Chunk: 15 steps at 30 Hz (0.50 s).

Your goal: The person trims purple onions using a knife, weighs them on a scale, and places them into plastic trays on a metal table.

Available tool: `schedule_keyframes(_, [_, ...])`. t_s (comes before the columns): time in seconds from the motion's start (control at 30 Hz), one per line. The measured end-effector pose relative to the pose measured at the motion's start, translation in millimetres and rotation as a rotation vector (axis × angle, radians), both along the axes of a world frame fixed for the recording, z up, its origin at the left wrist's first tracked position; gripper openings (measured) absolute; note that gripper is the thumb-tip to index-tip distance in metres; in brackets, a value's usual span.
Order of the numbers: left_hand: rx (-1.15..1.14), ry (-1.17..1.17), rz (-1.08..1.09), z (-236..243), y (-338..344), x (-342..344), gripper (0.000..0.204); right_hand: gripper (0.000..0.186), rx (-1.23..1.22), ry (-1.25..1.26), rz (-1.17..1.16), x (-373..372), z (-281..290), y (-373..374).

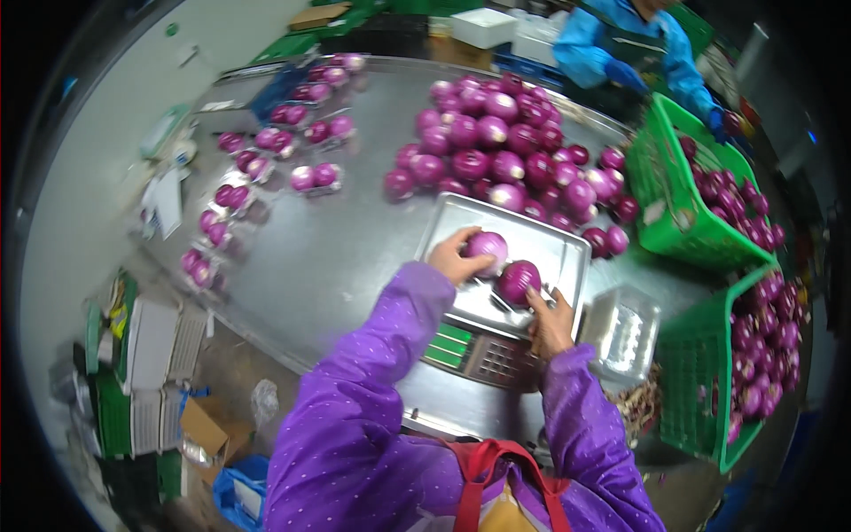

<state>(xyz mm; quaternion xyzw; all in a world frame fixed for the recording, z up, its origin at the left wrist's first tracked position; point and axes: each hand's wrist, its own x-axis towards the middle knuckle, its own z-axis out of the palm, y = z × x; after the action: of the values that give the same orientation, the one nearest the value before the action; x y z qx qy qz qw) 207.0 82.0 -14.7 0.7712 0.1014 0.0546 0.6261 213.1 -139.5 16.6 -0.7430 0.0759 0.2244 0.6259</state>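
We have 2 purple onions over the metal pan (443, 297) of a scale (503, 359), right in front of us. Our left hand (459, 257) is curled round the left onion (487, 252), thumb on the near side and fingers on the far side. Our right hand (554, 324) has its fingertips at the lower right of the darker onion (519, 282); we cannot tell whether it has that onion gripped, nor whether something else is in its palm. The skins look smooth and round, so if we ease off unevenly, we judge that either onion could roll across the pan. Resting a wrist on the pan could upset the reading. The heap of onions (496, 133) crowds the pan's far rim, and 1 knock there could send a loose one tumbling in. The clear plastic container (623, 332) lies just right of the pan, near our right forearm, where a stray sleeve (589, 408) could push it aside.
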Motion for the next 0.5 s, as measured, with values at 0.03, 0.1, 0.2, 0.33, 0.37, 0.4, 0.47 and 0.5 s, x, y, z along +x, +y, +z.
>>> schedule_keyframes(0.03, [0.073,0.005,0.032,5.0,2.5,-12.7,0.065,0.075,-0.001,0.041,0.041,-7.0,12.5,4.0])
schedule_keyframes(0.1, [0.184,-0.054,0.131,19.3,16.0,-44.8,0.064,0.077,0.069,-0.040,0.123,-17.7,9.0,20.0])
schedule_keyframes(0.2, [-0.054,-0.075,0.381,35.9,62.7,-120.8,0.062,0.083,0.098,-0.001,0.367,-53.4,19.5,74.7])
schedule_keyframes(0.33, [-0.166,-0.109,0.648,9.4,118.6,-212.1,0.059,0.086,0.122,-0.001,0.669,-97.6,-11.1,146.2])
schedule_keyframes(0.37, [-0.131,-0.085,0.700,8.4,122.7,-221.5,0.058,0.085,0.132,0.006,0.692,-103.2,-16.6,157.5])
schedule_keyframes(0.4, [-0.117,-0.087,0.719,-1.7,133.6,-243.3,0.058,0.086,0.131,0.133,0.757,-111.9,-11.5,173.8])
schedule_keyframes(0.47, [-0.078,-0.003,0.822,-40.3,155.3,-269.7,0.054,0.088,0.113,0.271,0.824,-126.1,-23.9,201.6])
schedule_keyframes(0.5, [-0.079,-0.007,0.821,-53.5,165.8,-271.6,0.054,0.086,0.121,0.280,0.793,-132.4,-48.7,214.4])
